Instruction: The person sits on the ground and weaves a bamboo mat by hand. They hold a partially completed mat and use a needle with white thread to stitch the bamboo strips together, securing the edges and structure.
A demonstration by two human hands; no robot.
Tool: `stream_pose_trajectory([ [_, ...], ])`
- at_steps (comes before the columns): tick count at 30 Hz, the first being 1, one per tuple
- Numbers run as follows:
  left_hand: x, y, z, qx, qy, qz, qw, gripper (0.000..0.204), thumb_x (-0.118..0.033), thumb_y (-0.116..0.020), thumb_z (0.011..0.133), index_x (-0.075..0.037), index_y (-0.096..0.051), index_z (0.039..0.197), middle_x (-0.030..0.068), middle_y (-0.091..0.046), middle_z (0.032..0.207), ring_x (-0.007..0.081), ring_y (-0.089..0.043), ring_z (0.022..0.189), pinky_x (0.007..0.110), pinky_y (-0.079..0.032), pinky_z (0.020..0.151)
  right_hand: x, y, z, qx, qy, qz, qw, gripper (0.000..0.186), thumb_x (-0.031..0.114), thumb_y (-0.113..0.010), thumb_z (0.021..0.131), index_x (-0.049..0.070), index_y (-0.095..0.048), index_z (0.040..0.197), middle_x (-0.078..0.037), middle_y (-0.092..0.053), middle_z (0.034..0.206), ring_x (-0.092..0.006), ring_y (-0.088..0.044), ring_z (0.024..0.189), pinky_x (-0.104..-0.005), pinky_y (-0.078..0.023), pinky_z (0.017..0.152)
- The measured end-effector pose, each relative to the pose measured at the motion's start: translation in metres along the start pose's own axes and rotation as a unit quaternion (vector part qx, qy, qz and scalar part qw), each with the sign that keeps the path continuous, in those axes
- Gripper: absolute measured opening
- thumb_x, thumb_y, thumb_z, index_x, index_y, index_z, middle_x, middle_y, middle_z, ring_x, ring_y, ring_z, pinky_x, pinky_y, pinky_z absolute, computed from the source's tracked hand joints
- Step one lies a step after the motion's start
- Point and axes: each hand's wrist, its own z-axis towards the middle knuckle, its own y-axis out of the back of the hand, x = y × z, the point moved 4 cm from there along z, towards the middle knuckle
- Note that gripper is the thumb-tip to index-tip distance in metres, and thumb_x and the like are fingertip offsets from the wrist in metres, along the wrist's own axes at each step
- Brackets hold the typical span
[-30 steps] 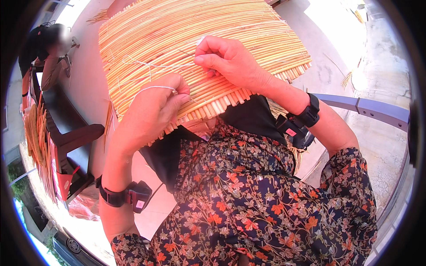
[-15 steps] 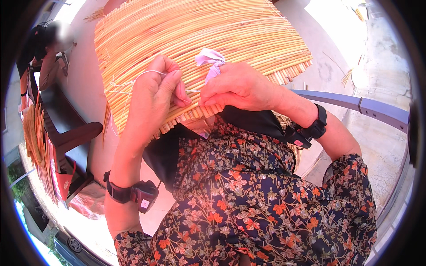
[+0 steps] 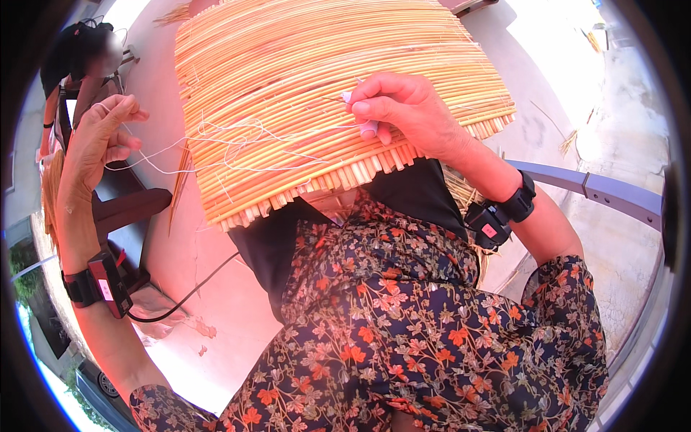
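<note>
Across my lap lies a mat of yellow straw stalks (image 3: 302, 86) laid side by side, its cut ends at the near edge. My right hand (image 3: 414, 115) is over the mat's right part, thumb and forefinger pinching a thin needle (image 3: 333, 99) that points left. A bit of pale lilac cloth (image 3: 369, 129) shows at its fingers. My left hand (image 3: 108, 137) is raised off the mat's left side, fingers curled and closed on white thread (image 3: 147, 155). That thread hangs slack from the hand and lies in loose loops over the stalks.
Beyond my left hand are a dark bench (image 3: 133, 209) and a person (image 3: 79, 65) at the far left. To the right runs a grey-blue curved bar (image 3: 583, 183). Loose straw (image 3: 568, 142) lies on the floor at the right, and a cable (image 3: 194, 291) hangs from my left wrist device.
My left hand has swung far left and up off the mat, drawing the thread out. My right hand has moved slightly right and up, and the needle now shows in it.
</note>
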Motion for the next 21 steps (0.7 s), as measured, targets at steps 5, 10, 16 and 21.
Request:
stream_pose_trajectory([
  [5, 0.164, 0.102, -0.045, -0.123, 0.182, 0.031, 0.975, 0.046, -0.044, -0.061, 0.098, -0.008, -0.059, 0.127, 0.0097, -0.070, 0.110, 0.0116, -0.069, 0.064, 0.020, -0.052, 0.047, -0.001, -0.006, 0.001, 0.006, -0.018, 0.010, 1.000, 0.015, 0.015, -0.068, 0.094, 0.001, -0.071, 0.098, 0.000, -0.065, 0.073, -0.0043, -0.061, 0.062, -0.0191, -0.048, 0.055],
  [10, 0.209, 0.087, -0.103, -0.092, 0.191, -0.288, 0.934, 0.056, -0.042, -0.061, 0.099, -0.004, -0.050, 0.139, 0.0144, -0.067, 0.122, 0.0154, -0.072, 0.070, 0.020, -0.058, 0.052, -0.001, 0.001, 0.006, -0.001, -0.054, 0.027, 0.998, 0.014, 0.016, -0.066, 0.095, 0.003, -0.068, 0.096, 0.000, -0.067, 0.079, -0.0037, -0.061, 0.066, -0.0194, -0.047, 0.054],
  [16, 0.131, 0.025, -0.108, 0.046, 0.042, -0.284, 0.957, 0.050, -0.037, -0.058, 0.101, -0.001, -0.053, 0.137, 0.0157, -0.065, 0.127, 0.0127, -0.071, 0.080, 0.018, -0.058, 0.058, 0.021, -0.015, 0.023, 0.082, -0.044, 0.300, 0.949, 0.009, 0.012, -0.059, 0.099, 0.005, -0.061, 0.094, -0.006, -0.064, 0.086, -0.0065, -0.058, 0.069, -0.0220, -0.053, 0.058],
  [21, 0.089, 0.065, -0.074, -0.057, -0.056, -0.264, 0.961, 0.043, -0.034, -0.058, 0.102, -0.003, -0.058, 0.132, 0.0131, -0.064, 0.130, 0.0111, -0.071, 0.086, 0.019, -0.059, 0.066, 0.033, 0.122, 0.107, -0.013, 0.066, 0.442, 0.895, 0.018, 0.014, -0.050, 0.104, 0.001, -0.060, 0.097, -0.008, -0.069, 0.080, -0.0198, -0.071, 0.074, -0.0344, -0.063, 0.073],
])
